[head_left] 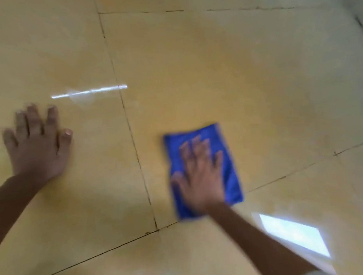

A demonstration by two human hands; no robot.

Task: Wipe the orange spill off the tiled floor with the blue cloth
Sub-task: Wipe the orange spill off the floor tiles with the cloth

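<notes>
Right hand flat on the cloth, low centre-right of frame

The right hand (200,174) presses the blue cloth (231,176) to the tiled floor (257,80), fingers straight and spread; the cloth's long axis runs up-frame. The left hand (38,145), splayed, rests on bare tile at left. No distinct orange spill shows through the blur

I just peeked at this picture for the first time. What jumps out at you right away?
The bright blue cloth stands out most, lying on the yellow tiled floor right of the middle, with the right hand pressed flat on it. The left hand rests flat on a bare tile at the left. Two shiny white light reflections also catch the eye, a thin streak above the left hand and a bright patch at the lower right.
</notes>
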